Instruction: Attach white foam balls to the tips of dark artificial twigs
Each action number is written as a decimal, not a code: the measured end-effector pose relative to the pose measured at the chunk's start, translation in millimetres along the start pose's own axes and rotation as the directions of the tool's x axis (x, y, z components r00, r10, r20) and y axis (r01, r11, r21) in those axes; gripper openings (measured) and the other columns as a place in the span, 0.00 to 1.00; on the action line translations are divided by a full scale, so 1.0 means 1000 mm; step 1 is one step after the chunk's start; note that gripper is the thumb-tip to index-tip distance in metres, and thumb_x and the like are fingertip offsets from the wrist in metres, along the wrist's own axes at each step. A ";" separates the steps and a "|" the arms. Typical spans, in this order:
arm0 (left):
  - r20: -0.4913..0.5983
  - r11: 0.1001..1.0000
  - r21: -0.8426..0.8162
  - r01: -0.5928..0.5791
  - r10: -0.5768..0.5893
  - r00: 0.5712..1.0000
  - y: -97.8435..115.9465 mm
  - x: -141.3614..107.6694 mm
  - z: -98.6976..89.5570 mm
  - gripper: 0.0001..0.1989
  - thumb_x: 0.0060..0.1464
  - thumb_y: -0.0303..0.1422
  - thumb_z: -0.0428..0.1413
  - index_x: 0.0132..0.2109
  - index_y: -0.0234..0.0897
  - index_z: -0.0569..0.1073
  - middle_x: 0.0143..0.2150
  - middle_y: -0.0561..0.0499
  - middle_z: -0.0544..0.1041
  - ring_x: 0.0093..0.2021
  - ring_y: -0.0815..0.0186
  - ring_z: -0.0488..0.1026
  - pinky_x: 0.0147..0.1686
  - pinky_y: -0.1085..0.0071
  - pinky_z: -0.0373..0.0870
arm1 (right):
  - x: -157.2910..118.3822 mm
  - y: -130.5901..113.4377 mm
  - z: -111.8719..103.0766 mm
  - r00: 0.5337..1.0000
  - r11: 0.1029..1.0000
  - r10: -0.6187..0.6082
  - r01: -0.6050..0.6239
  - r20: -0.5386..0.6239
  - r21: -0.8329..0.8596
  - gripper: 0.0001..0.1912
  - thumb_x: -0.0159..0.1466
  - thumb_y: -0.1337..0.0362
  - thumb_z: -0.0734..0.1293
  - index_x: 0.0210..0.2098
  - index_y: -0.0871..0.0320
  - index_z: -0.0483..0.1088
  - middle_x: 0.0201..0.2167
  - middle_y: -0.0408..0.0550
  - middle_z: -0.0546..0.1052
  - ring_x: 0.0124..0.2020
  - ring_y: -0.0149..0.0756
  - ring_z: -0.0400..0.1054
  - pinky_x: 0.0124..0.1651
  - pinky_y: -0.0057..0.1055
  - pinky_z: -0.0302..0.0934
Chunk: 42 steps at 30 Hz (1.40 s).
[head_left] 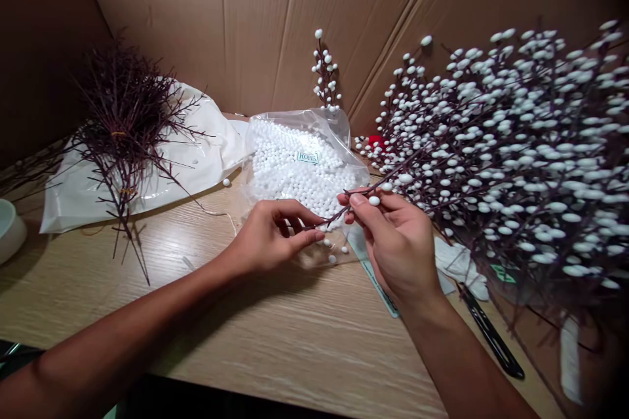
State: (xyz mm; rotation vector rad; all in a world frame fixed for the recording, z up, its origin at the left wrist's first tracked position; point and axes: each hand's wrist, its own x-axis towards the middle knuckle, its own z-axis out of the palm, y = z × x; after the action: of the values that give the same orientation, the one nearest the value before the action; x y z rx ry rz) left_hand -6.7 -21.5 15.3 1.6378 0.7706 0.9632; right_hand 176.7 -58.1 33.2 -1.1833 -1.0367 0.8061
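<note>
- Pinching one end of a dark twig (335,217) in the left grip (278,232), with thumb and fingertips drawn close together.
- Holding the same twig farther along in the right grip (396,242), with a white bud (374,201) at the thumb.
- Just beyond both grips: a clear plastic bag (337,123) full of white beads (280,150), with a small green-lettered label (308,157).
- Under and between the grips: a few loose beads (327,243).
- Crowding close on the right grip's outer side: a large mass of white-budded branches (515,144), partly overlapping a red object (377,142), too hidden to identify.
- Beside the right wrist: a crumpled white scrap (462,268) and, nearer the body, a black-handled cutter (491,330).
- Beyond the left grip, farther left: a bundle of bare dark twigs (122,98) on white plastic sheeting (69,206); past that, at the view's edge, part of a white bowl (10,230).
- Closing off the far side, behind the bag: a cardboard wall (255,26), with a budded sprig (325,75) upright before it.
- Nearer the body than both grips: bare wood-grain worktop (295,340), open between the forearms down to the front edge.
- More open room left of the left grip, up to the sheeting.
</note>
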 end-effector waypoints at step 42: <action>0.223 0.746 0.594 -0.302 0.208 0.952 -0.023 0.004 0.002 0.10 0.59 0.29 0.57 0.45 0.38 0.81 0.47 0.43 0.78 0.50 0.53 0.68 0.51 0.53 0.68 | -0.001 -0.020 -0.004 0.977 0.980 0.150 -0.168 0.149 0.111 0.07 0.53 0.63 0.79 0.30 0.58 0.80 0.29 0.46 0.79 0.33 0.31 0.72 0.32 0.23 0.62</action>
State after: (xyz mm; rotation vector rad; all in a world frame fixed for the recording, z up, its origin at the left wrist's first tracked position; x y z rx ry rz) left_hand -3.3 -13.5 -6.0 2.4238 0.8301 0.8010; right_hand 179.4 -64.1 52.0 -1.1262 -0.9994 1.0778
